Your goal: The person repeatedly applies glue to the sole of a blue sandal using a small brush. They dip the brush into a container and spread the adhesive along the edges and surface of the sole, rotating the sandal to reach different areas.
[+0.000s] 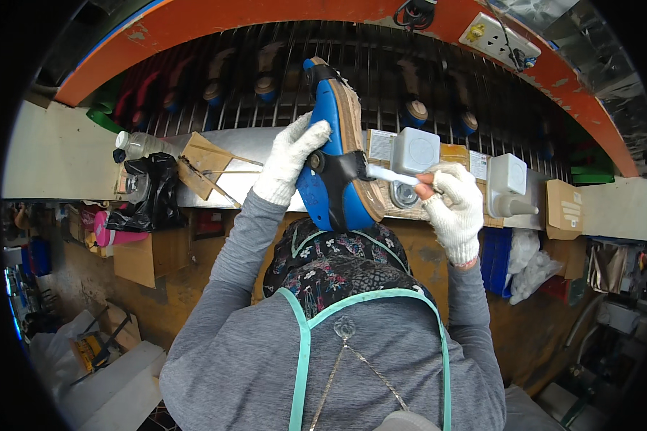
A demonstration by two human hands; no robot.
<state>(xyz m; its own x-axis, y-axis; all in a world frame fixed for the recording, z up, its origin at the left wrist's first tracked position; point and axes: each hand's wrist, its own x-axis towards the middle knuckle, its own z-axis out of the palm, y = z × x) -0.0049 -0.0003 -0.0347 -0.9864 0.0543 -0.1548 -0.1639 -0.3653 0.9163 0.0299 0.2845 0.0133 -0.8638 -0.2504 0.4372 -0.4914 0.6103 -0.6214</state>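
Observation:
My left hand (292,159), in a white knit glove, grips a blue shoe last (326,108) from its left side, thumb over the blue surface. The last stands on end, tilted, above my lap. A black strap (343,169) with a round dark fitting wraps around it, and a tan sole (350,108) runs along its right side. My right hand (454,207), gloved with bare fingertips showing, pinches a slim white brush-like tool (394,176). The tool's left end meets the sole's edge beside the strap; its very tip is hard to make out.
Beyond the ledge, metal rods carry several more lasts (414,113) under an orange frame (266,27). White containers (416,150) and a small clear cup (404,194) stand right of the shoe. A cardboard piece (207,161) and a black plastic bag (154,192) lie left.

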